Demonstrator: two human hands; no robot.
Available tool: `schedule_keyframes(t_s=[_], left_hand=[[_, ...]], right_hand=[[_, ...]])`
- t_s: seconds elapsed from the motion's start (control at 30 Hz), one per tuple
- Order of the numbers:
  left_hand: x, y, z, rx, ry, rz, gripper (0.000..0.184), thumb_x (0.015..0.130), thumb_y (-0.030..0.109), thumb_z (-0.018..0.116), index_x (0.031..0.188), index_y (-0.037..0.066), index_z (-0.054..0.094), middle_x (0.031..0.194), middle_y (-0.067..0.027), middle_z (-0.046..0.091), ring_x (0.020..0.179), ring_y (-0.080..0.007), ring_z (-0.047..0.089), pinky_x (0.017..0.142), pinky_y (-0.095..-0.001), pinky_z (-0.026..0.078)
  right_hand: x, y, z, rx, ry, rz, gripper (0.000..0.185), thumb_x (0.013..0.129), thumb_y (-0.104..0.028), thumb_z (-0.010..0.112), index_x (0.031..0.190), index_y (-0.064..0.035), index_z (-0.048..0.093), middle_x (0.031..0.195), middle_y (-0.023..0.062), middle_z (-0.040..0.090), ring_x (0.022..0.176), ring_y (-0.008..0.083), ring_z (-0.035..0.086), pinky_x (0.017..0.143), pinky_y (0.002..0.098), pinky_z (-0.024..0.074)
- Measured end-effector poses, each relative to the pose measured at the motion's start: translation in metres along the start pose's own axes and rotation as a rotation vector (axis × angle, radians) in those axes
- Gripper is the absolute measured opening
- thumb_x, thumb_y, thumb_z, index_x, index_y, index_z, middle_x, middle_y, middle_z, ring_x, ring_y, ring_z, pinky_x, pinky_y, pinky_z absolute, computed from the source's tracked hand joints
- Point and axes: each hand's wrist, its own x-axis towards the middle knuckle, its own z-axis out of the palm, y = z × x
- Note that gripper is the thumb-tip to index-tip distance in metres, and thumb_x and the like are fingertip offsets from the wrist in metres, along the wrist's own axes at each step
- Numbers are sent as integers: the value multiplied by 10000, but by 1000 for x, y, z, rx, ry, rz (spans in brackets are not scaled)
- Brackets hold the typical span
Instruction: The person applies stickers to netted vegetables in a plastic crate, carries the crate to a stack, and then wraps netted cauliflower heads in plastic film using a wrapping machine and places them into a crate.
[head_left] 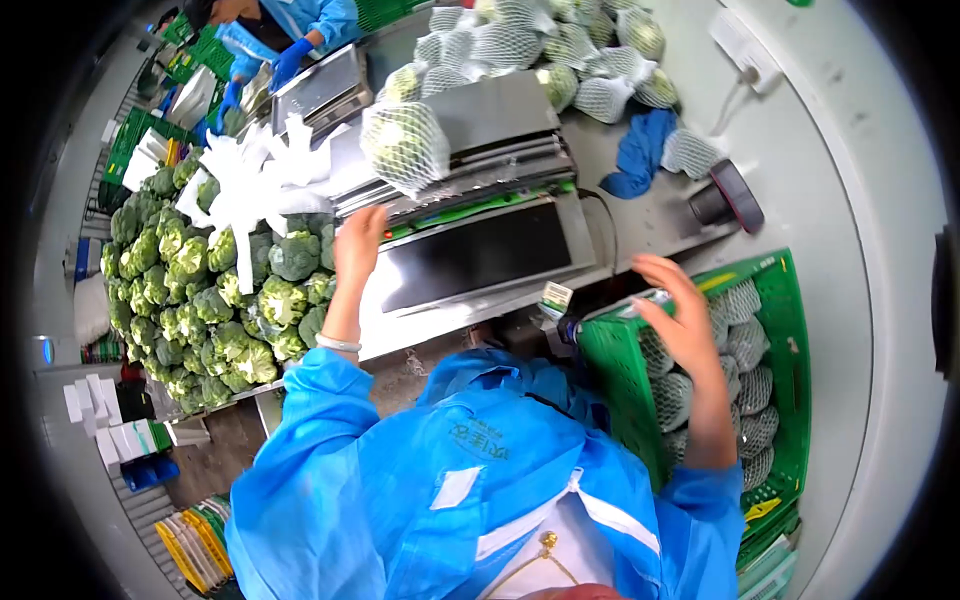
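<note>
My left hand [358,243] is at the front left edge of the wrapping machine [480,255], its fingers close together; what they hold, if anything, is too small to tell. Just above it, a pale round vegetable in white foam netting [405,147] rests on the machine's metal top. My right hand [680,315] hovers over the near left rim of a green crate [797,375], thumb and fingers spread, holding nothing. Inside that crate lie several netted vegetables [748,345]. The machine's dark flat panel [480,257] lies between my two hands.
Broccoli [190,290] is heaped at the left, with white netting [245,185] on it. More netted vegetables [505,45], a blue glove [643,152] and a dark device [735,197] are on the counter. A co-worker in blue gloves [290,65] stands at the upper left.
</note>
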Motion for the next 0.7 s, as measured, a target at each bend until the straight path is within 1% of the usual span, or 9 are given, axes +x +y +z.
schedule_keyframes(t_s=[0.1, 0.23, 0.33, 0.37, 0.43, 0.53, 0.6, 0.67, 0.7], left_hand=[[30, -85, -22, 279, 237, 28, 320, 900, 353, 627, 917, 53, 739, 842, -174, 659, 835, -375, 612, 757, -455, 478], [51, -85, 9, 418, 156, -78, 313, 817, 400, 710, 815, 91, 757, 842, -141, 668, 879, -362, 593, 784, -465, 462], [63, -89, 47, 263, 195, -2, 244, 795, 320, 740, 785, 76, 730, 864, -133, 657, 900, -355, 552, 806, -448, 439], [70, -99, 50, 170, 191, 39, 213, 799, 278, 735, 793, 66, 710, 865, -134, 650, 885, -354, 553, 793, -447, 439], [75, -105, 37, 2, 91, 92, 159, 818, 178, 698, 798, 29, 646, 855, -142, 635, 853, -357, 555, 757, -438, 441], [75, -106, -30, -320, -519, -36, 258, 908, 220, 637, 777, 17, 548, 729, -97, 607, 727, -247, 602, 684, -369, 453], [80, -91, -78, -697, -786, -9, 265, 944, 263, 607, 804, 56, 518, 717, -82, 610, 708, -200, 605, 671, -341, 467], [91, -64, -118, -1051, -745, -65, 233, 955, 284, 589, 852, 89, 516, 772, -113, 643, 730, -222, 614, 686, -350, 483], [103, -57, -118, -1285, -678, 25, 221, 967, 302, 567, 897, 100, 513, 839, -146, 656, 803, -247, 632, 798, -366, 495]], right_hand=[[111, 15, 77, -192, -40, -180, 346, 873, -255, 678, 1111, -9, 629, 1181, 150, 607, 1146, 327, 544, 999, 386, 415], [228, 65, 158, -865, 132, 136, 338, 875, -368, 657, 952, -43, 712, 1048, 121, 634, 1052, 314, 558, 881, 463, 437], [258, 106, 200, -881, 76, 258, 340, 864, -384, 665, 937, -56, 716, 996, 109, 650, 1012, 302, 582, 886, 493, 428], [261, 122, 207, -777, 115, 139, 296, 865, -345, 667, 863, -50, 696, 908, 103, 668, 891, 306, 622, 811, 442, 456], [257, 117, 197, -503, -41, 178, 264, 885, -292, 645, 818, -37, 649, 836, 82, 658, 792, 276, 623, 738, 386, 459], [240, 93, 155, -13, -349, 201, 218, 921, -198, 593, 783, -35, 549, 734, 37, 610, 654, 207, 584, 618, 291, 429], [237, 43, 125, 386, -506, 301, 189, 948, -202, 581, 855, -48, 525, 737, 40, 577, 675, 173, 561, 624, 292, 433], [248, 10, 116, 772, -407, 169, 193, 969, -226, 563, 907, -48, 518, 796, 94, 604, 715, 197, 571, 645, 314, 441], [269, 5, 121, 935, -362, -17, 186, 985, -219, 534, 941, -40, 508, 878, 138, 616, 779, 212, 572, 719, 338, 446]])
